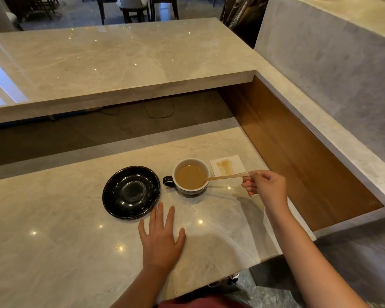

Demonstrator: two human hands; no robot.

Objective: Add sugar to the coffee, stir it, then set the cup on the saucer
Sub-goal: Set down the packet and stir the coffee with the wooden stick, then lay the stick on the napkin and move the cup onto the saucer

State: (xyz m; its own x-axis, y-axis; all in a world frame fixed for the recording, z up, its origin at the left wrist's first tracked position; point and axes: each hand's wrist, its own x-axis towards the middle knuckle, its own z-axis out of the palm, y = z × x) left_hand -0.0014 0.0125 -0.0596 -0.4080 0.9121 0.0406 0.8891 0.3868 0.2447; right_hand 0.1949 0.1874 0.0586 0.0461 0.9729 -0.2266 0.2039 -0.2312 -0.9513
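Observation:
A cup [191, 190] with a white inside and a dark handle on its left holds light brown coffee and stands on the marble counter. Left of it lies an empty black saucer [131, 192]. My right hand [265, 187], to the right of the cup, pinches a thin wooden stir stick [227, 176] whose tip dips into the coffee at the cup's right rim. A small reddish packet [250, 193] peeks out under the same hand. My left hand [161, 238] lies flat on the counter, fingers spread, just in front of the saucer.
A white napkin [228, 165] with brown stains lies behind and right of the cup. A higher marble shelf [120, 63] runs across the back. A wooden panel [298, 156] and a marble wall close off the right. The counter edge [276, 254] drops away at the right front.

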